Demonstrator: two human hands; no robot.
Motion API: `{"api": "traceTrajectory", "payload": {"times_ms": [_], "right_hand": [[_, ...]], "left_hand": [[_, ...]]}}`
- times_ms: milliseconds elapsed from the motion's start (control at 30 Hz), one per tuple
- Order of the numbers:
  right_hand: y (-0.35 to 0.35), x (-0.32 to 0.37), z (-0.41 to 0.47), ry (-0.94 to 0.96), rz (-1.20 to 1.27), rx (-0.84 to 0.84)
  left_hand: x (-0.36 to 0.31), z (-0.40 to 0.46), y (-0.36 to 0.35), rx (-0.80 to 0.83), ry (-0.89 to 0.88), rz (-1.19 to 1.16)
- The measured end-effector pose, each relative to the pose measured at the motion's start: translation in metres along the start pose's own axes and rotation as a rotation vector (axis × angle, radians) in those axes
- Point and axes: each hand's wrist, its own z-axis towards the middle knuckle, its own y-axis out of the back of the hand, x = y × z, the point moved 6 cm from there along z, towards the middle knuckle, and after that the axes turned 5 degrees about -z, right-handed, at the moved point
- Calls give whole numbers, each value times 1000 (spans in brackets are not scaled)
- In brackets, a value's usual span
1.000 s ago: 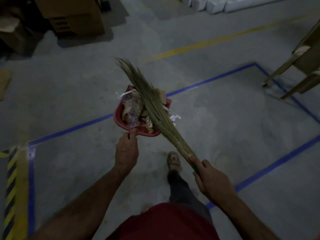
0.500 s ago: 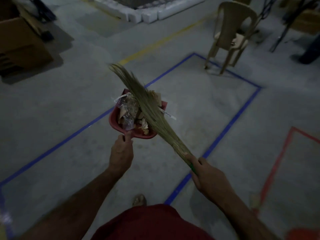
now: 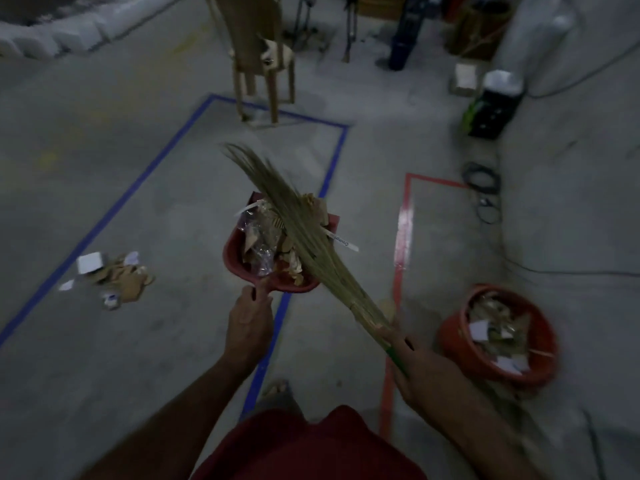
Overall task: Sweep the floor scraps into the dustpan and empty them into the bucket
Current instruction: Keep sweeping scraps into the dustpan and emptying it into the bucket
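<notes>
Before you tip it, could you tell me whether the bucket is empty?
Not empty: the bucket already holds paper and cardboard scraps piled near its rim.

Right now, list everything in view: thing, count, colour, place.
dustpan: one, red, full of scraps, held at centre.
broom: one, straw with green handle, laid across the dustpan.
bucket: one, orange-red, on the floor at right, holding scraps.
scrap pile: one, brown and white, on the floor at left.
chair: one, tan, at top centre.
tape lines: blue and red, on the floor.
cables: black, at right.
left hand: grips the dustpan handle.
right hand: grips the broom handle.
</notes>
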Motion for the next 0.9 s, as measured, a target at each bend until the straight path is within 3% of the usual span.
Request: {"api": "traceTrajectory", "payload": {"times_ms": [100, 400, 667, 900], "right_hand": [[-2, -35, -28, -131, -50, -43], [-18, -109, -99, -501, 102, -126], [-18, -155, -155, -639, 147, -191], [-33, -231, -203, -709, 179, -152]], "left_hand": [[-46, 15, -30, 81, -133, -3], [-175, 39, -117, 282, -458, -24], [-266, 20, -167, 401, -642, 0], [-344, -10, -230, 561, -666, 36]]}}
